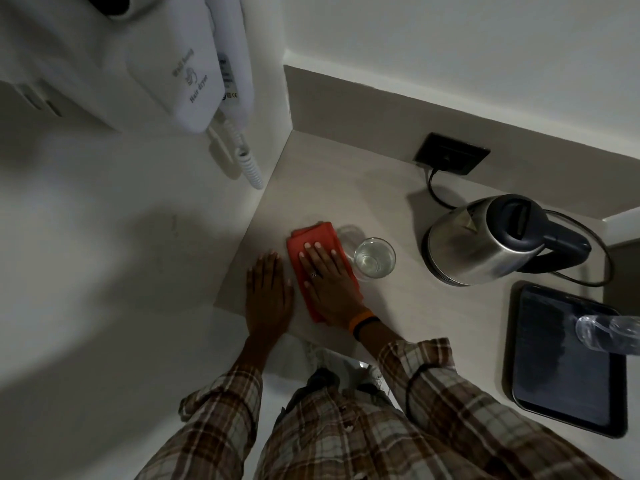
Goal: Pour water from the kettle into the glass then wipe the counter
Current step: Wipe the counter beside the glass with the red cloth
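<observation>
Palm flat, fingers spread, left hand [268, 292] is laid on the counter [398, 306], gripping nothing; beside it the orange cloth [313, 242] is pressed down under the right hand [329, 275], outstretched; the glass [374, 258] of water is seen just right, the kettle [485, 240] farther right

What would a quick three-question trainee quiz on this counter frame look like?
1. True or false: the glass holds water.
2. Which hand presses the orange cloth: A) left hand B) right hand?
3. Fill in: the kettle stands to the ___ of the glass.

Key: 1. True. 2. B; the left hand lies flat on the bare counter beside the cloth. 3. Right.
</observation>
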